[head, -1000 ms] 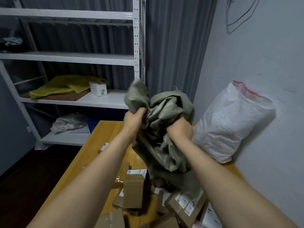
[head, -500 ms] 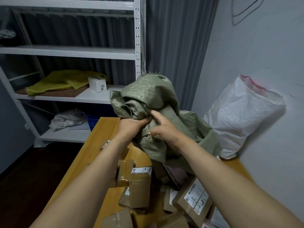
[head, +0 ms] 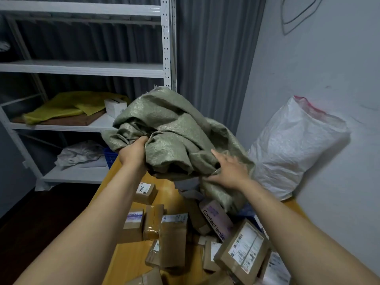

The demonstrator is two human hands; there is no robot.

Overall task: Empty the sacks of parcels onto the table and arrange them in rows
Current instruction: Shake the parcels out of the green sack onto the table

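Observation:
A crumpled green woven sack hangs above the wooden table. My left hand grips a bunch of its fabric on the left side. My right hand lies against the sack's lower right with its fingers spread and fairly straight. Under the sack lies a loose heap of several brown cardboard parcels, among them a labelled box and a pink "Contact lenses" box. A full white sack leans against the wall at the table's far right.
White metal shelving stands behind the table on the left, holding yellow cloth, a small white box and a crumpled grey bag. A grey curtain hangs behind. The wall bounds the right side.
The green sack has swung up and left. My right hand let go of its grip and now lies spread against the sack lower right; my left hand still grips it.

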